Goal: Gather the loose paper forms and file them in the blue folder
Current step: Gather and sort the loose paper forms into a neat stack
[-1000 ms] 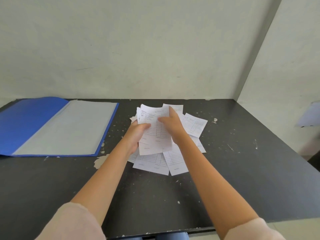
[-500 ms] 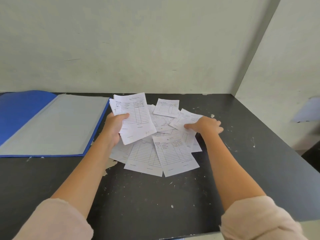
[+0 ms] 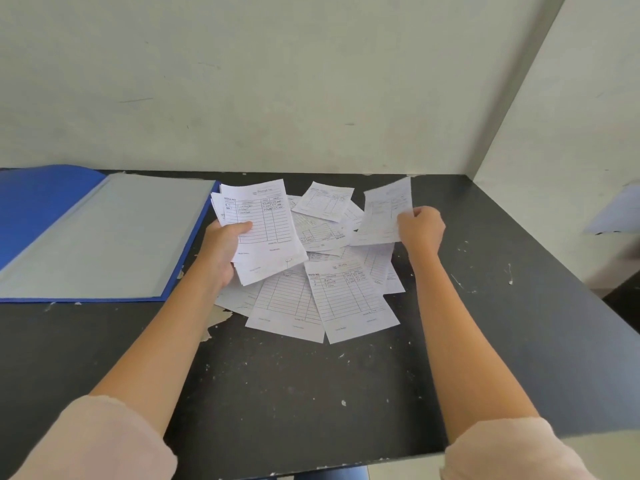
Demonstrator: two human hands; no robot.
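Beneath the stack (image 3: 265, 225) in the left hand (image 3: 221, 252), loose forms (image 3: 346, 299) lie half-hidden.

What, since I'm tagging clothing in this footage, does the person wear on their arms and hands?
A pale pink left sleeve and right sleeve end near the elbows; forearms are bare. The left hand and right hand wear no gloves; no watch or rings show.

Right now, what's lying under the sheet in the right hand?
More loose forms overlap on the black table beneath the sheet the right hand pinches. How many lie stacked is hidden.
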